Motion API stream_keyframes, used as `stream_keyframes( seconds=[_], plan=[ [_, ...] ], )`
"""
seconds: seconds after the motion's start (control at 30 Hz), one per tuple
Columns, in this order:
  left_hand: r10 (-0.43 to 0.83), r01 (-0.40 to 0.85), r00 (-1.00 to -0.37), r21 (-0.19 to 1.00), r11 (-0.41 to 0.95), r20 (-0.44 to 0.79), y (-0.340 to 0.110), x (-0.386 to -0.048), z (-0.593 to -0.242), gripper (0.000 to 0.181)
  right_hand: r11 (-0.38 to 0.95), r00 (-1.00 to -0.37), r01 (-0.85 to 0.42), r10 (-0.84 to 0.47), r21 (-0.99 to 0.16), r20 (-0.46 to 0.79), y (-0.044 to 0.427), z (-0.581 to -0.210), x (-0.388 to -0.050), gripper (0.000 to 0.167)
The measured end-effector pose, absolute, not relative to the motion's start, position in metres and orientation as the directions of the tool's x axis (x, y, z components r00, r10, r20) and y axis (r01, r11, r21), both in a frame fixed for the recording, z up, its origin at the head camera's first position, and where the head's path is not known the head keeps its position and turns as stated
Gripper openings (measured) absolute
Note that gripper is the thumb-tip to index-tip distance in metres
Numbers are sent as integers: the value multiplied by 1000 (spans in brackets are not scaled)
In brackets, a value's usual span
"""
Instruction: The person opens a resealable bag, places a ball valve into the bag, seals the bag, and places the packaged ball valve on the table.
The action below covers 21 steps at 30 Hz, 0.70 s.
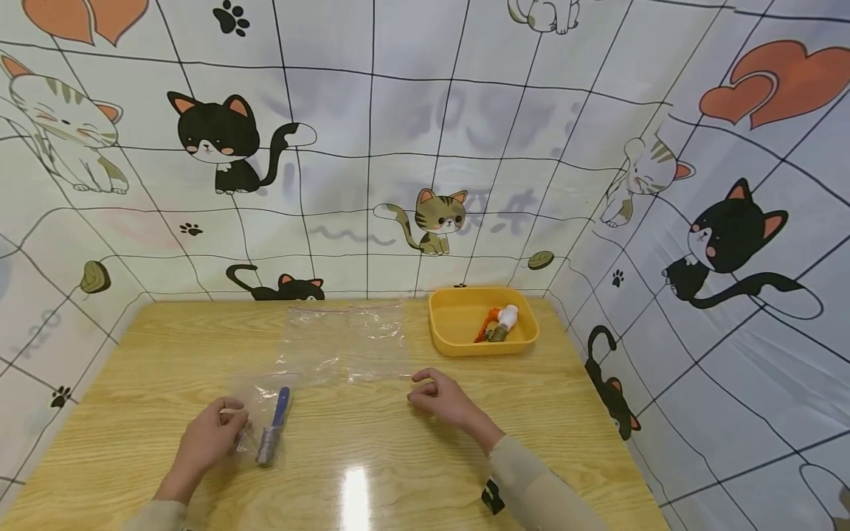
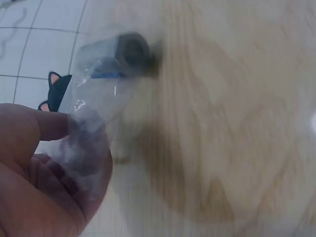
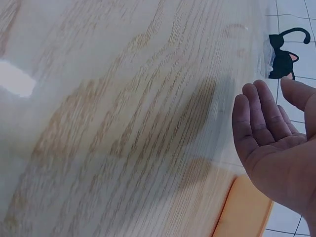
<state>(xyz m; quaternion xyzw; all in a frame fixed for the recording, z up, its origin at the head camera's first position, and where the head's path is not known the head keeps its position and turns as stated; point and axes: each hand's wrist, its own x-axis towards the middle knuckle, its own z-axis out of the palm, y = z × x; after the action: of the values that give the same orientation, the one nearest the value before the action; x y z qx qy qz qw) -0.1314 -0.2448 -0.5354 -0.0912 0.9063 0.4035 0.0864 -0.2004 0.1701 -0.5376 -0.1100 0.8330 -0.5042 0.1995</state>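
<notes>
Tool (image 1: 273, 428) lies just right of left hand (image 1: 209, 435) — the nearer one, pinching its bag (image 1: 261, 398) — long axis pointing away; right hand (image 1: 443, 398) loose, holding nothing.

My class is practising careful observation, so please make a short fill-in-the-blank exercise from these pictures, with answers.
1. The clear bag is pinched by the ____ hand.
2. The tool near that hand has a ____ handle.
3. The right hand is holding ____.
4. The white item sits inside the ____ tub.

Missing words: left; blue; nothing; yellow.
</notes>
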Motion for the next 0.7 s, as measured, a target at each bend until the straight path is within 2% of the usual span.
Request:
stream_keyframes(
  seconds=[0.13,0.37,0.57,0.7],
  plan=[
    [-116,-222,-971,603,766,-211,-256,-131,-539,54,462,-895,26,-384,-886,-226,174,-538,-201,40],
    [-160,-249,-965,537,806,-208,-262,-132,-543,74,467,-892,38,-383,-883,-240,179,-538,-202,39],
    [-245,-262,-964,519,814,-102,-257,-134,-538,66,479,-890,39,-382,-877,-249,183,-538,-204,39],
    [-233,-203,-973,521,829,-10,-251,-136,-532,53,493,-891,44,-374,-869,-257,184,-536,-206,37]
  ],
)
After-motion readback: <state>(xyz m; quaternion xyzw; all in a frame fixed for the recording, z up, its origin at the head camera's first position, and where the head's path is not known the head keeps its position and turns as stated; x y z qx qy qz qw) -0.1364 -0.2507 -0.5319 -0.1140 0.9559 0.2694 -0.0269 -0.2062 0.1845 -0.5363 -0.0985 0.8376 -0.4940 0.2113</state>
